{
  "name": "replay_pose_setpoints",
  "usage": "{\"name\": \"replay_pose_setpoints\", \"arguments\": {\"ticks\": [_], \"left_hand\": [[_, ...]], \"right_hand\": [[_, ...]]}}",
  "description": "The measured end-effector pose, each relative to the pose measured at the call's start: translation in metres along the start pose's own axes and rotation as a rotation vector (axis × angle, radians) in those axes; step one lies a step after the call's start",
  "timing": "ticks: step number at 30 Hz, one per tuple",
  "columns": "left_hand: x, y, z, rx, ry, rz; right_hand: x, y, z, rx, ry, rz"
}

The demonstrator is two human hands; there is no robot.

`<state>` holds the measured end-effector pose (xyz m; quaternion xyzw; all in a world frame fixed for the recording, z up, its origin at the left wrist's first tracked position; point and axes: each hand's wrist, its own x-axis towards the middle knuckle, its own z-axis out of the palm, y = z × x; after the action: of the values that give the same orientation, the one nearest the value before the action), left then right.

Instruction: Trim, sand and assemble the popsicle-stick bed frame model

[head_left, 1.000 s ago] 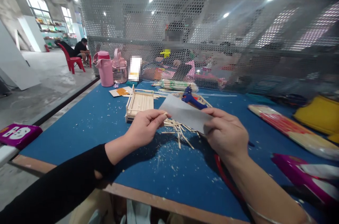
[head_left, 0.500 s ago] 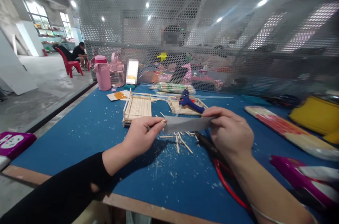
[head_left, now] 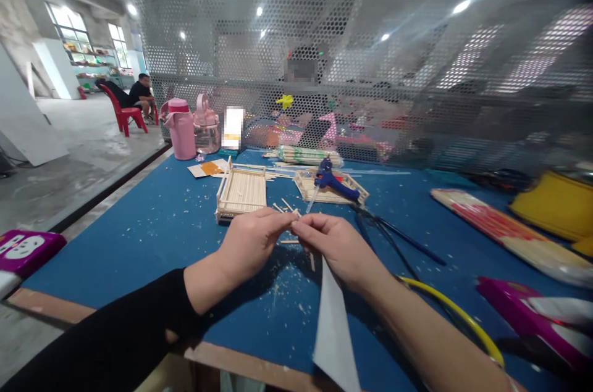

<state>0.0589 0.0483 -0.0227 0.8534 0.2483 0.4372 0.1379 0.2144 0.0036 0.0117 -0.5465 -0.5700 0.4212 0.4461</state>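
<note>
My left hand is closed in a pinch, its fingertips meeting those of my right hand; what it holds is too small and hidden to name. My right hand pinches with thumb and forefinger, and a paper strip hangs from it towards the table edge, white on the face now showing. Just beyond the fingers lie short wooden sticks, partly covered by the hands. Behind my left hand stands a small tray-like frame of wooden sticks. A blue glue gun rests on a second stick frame.
Pink flask, clear bottle and bundled sticks stand or lie along the perforated screen. At right are a packet of sticks, a yellow bag and a purple power strip. Cables cross the right side.
My right hand has moved left and down to meet my left. The strip, stretched level between the hands before, now hangs down below the right hand.
</note>
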Motion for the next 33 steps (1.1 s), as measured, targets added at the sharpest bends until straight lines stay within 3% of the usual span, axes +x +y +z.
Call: {"name": "replay_pose_setpoints", "arguments": {"ticks": [4,8,10,14,17,20,22,27,33], "left_hand": [[0.001,0.001,0.001,-0.186,-0.006,-0.066],[0.004,0.006,0.005,-0.559,-0.009,-0.396],[0.004,0.008,0.006,-0.707,-0.004,-0.491],[0.006,0.011,0.005,-0.794,0.030,-0.511],[0.007,0.012,0.002,-0.893,0.002,-0.629],[0.007,0.012,-0.001,-1.044,-0.108,-0.761],[0.007,0.011,-0.002,-1.112,-0.212,-0.789],[0.008,0.008,-0.004,-1.162,-0.245,-0.786],[0.008,0.007,-0.002,-1.209,-0.200,-0.789]], "right_hand": [[-0.001,0.002,0.000,0.184,-0.010,0.126],[0.000,0.008,-0.001,0.357,-0.062,0.265],[0.002,0.012,-0.001,0.434,-0.109,0.269],[0.002,0.014,0.003,0.428,-0.142,0.209],[-0.002,0.010,0.005,0.284,-0.022,0.098],[-0.004,0.006,0.004,0.089,0.145,-0.129],[-0.005,0.005,0.001,-0.035,0.150,-0.225],[-0.006,0.007,-0.004,-0.150,0.021,-0.281],[-0.006,0.006,-0.001,-0.095,0.069,-0.250]]}}
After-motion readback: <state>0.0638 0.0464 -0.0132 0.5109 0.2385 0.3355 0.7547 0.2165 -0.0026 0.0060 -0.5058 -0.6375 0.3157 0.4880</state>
